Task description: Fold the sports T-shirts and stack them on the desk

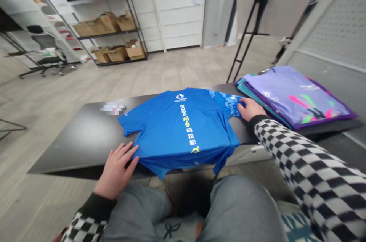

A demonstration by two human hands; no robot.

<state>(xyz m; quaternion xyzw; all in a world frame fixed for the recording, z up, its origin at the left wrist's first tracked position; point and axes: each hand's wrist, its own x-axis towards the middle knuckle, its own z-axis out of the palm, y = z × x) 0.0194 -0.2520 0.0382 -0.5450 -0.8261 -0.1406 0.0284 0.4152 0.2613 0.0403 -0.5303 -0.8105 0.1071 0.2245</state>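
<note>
A blue T-shirt [178, 129] with yellow-white lettering down its middle lies spread flat on a black table [77, 146], its lower part hanging over the near edge. My left hand [116, 169] rests with spread fingers against the shirt's near left side. My right hand [250, 108] lies on the shirt's patterned far sleeve [227, 104], next to a stack of folded purple garments [294, 97]. Neither hand visibly grips the cloth.
A blurred white patch [113, 108] lies on the table's far side. My grey-trousered knees [240, 211] sit just below the near edge. Behind stand a black shelf [108, 32] of cardboard boxes, an office chair [45, 53] and a black stand [251, 32].
</note>
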